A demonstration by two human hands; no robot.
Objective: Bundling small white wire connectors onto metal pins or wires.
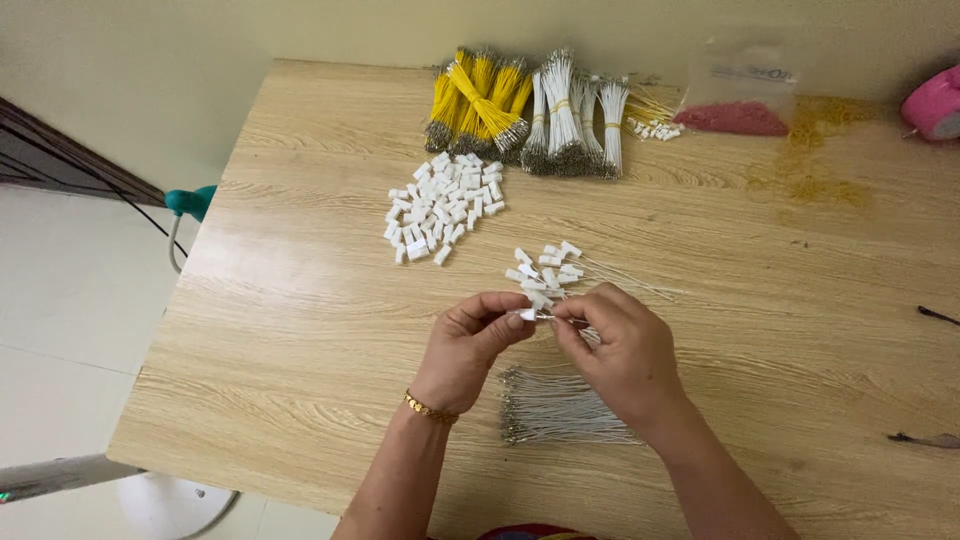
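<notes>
Here, both hands met over the middle of the wooden surface [300,330]. Left hand [470,345] pinched a small white connector [527,314] between thumb and fingers, clenched on it. Right hand [625,350] had its fingers closed on a thin white wire [558,318] whose end reached the connector; whether the wire sat inside could not be told.

Just beyond the hands lay a small cluster of finished connectors with wires [548,270], tails trailing right. Under the right wrist sat a loose bundle of white wires [555,408], near the front edge.

Farther back: a pile of white connectors [442,208], well apart from the hands. At the far edge, yellow wire bundles [480,100] beside white wire bundles [572,112], then a clear bag with red bits [738,100] and scattered yellow bits [815,160]. A pink object [935,103] was cut off by the right edge.

Open room: the left half of the surface, and the stretch right of the hands. The left edge dropped to a pale tiled floor [70,300].
</notes>
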